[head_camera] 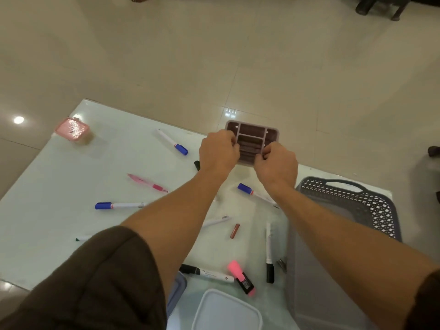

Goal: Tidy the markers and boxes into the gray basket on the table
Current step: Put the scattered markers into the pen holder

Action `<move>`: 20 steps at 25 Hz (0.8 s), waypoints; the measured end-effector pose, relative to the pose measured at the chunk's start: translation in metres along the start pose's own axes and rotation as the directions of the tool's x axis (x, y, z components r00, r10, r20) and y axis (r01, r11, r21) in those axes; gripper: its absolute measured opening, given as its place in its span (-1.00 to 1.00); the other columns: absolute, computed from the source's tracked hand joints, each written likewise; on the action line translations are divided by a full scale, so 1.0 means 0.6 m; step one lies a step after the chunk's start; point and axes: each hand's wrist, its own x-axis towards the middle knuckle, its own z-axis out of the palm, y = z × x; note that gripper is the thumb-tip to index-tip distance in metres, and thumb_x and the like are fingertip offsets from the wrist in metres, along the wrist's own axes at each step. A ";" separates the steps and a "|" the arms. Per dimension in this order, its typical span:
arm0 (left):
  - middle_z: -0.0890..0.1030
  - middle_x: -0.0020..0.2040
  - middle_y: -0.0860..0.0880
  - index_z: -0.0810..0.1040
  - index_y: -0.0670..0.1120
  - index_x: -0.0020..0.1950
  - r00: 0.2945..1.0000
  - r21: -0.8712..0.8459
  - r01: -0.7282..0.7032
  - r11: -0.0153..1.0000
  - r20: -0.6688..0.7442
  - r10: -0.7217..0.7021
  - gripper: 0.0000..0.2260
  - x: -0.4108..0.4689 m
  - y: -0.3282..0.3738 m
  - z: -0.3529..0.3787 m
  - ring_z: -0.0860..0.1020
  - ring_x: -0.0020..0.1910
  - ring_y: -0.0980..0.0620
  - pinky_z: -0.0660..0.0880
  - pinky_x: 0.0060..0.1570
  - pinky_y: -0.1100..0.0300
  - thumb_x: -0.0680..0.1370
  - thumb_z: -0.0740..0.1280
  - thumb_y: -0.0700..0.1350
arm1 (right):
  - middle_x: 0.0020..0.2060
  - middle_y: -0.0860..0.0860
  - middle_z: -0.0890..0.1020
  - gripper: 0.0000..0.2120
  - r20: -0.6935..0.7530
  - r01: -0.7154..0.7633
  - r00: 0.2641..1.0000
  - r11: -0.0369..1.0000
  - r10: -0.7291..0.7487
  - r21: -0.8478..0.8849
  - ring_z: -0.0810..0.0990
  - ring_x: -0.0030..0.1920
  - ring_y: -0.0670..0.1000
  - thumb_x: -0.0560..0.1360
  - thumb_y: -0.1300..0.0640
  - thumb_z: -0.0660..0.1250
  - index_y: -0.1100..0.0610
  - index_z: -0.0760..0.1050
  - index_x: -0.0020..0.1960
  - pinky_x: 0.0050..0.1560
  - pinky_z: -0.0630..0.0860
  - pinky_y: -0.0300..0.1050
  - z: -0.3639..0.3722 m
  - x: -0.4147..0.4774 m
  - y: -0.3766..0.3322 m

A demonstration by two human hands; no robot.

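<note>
Brown divided box point(256, 136) sits at the table's far edge, caught between both hands. The left hand point(217, 151) is curled over its left rim and the right hand point(277, 163) pinches its near right corner, all fingers bent tight on the plastic. Resting or lifted? Cannot tell. The gray basket point(357, 198) stands just right of the right forearm. A blue-capped marker point(172, 142) lies on the white table point(59, 182). The pink highlighter point(241, 277) carries a barcode and the near black-capped marker point(212, 274) some print, neither readable. The hands hide the box's near edge, and the white lid point(226, 310) is cut off at the bottom.
</note>
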 end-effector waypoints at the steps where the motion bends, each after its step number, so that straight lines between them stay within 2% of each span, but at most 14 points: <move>1: 0.70 -0.09 -0.02 0.68 -0.05 0.06 0.999 0.009 -0.007 1.000 0.037 0.007 -0.86 0.006 0.007 0.014 0.64 -0.14 0.00 0.56 -0.12 0.19 0.56 0.40 -0.05 | -0.20 0.03 0.63 -0.92 0.008 -0.015 1.000 1.000 0.015 -0.025 0.52 -0.23 0.09 0.53 0.10 0.34 0.10 0.57 -0.03 -0.25 0.38 -0.13 -0.001 0.008 0.014; 5: 0.69 -0.08 -0.04 0.68 -0.04 0.08 0.990 0.022 -0.045 0.999 0.134 0.042 -0.84 0.010 0.032 0.056 0.64 -0.15 -0.01 0.62 -0.07 0.13 0.55 0.43 -0.03 | -0.15 0.06 0.66 -0.89 0.048 -0.093 0.994 0.991 0.097 -0.092 0.52 -0.21 0.09 0.54 0.06 0.36 0.09 0.57 -0.01 -0.21 0.41 -0.12 0.004 0.012 0.063; 10: 0.71 -0.13 -0.03 0.71 -0.03 -0.01 0.978 0.043 -0.029 0.999 0.207 0.020 -0.88 -0.010 0.024 0.043 0.66 -0.15 -0.03 0.64 -0.04 0.07 0.51 0.46 -0.03 | -0.19 0.05 0.65 -0.90 0.109 -0.093 0.989 0.993 0.101 -0.076 0.52 -0.22 0.10 0.50 0.08 0.37 0.10 0.58 -0.05 -0.22 0.39 -0.15 -0.003 -0.012 0.074; 14: 0.71 -0.17 -0.04 0.72 -0.07 -0.03 0.962 0.079 -0.021 0.997 0.275 -0.001 -0.87 -0.046 0.013 0.027 0.66 -0.18 -0.03 0.63 -0.04 0.07 0.51 0.44 -0.05 | -0.25 0.03 0.57 -0.92 0.172 -0.103 0.978 0.990 0.120 -0.100 0.50 -0.26 0.10 0.48 0.12 0.34 0.11 0.57 -0.07 -0.27 0.38 -0.16 -0.010 -0.054 0.076; 18: 0.69 -0.16 -0.06 0.70 -0.10 0.00 0.947 0.153 -0.025 0.988 0.320 -0.026 -0.86 -0.052 0.022 0.024 0.64 -0.20 -0.03 0.61 -0.10 0.13 0.52 0.42 -0.07 | -0.26 0.05 0.65 -0.88 0.252 -0.115 0.957 0.985 0.145 -0.131 0.61 -0.27 0.11 0.39 0.15 0.35 0.12 0.63 -0.11 -0.28 0.59 -0.10 -0.019 -0.058 0.070; 20: 0.69 -0.13 -0.07 0.69 -0.10 0.04 0.939 0.175 -0.027 0.984 0.341 -0.034 -0.84 -0.056 0.024 0.023 0.65 -0.17 -0.02 0.59 -0.08 0.15 0.53 0.42 -0.07 | -0.25 0.05 0.66 -0.87 0.293 -0.134 0.942 0.983 0.166 -0.128 0.63 -0.26 0.09 0.38 0.15 0.37 0.12 0.64 -0.10 -0.29 0.60 -0.12 -0.023 -0.061 0.071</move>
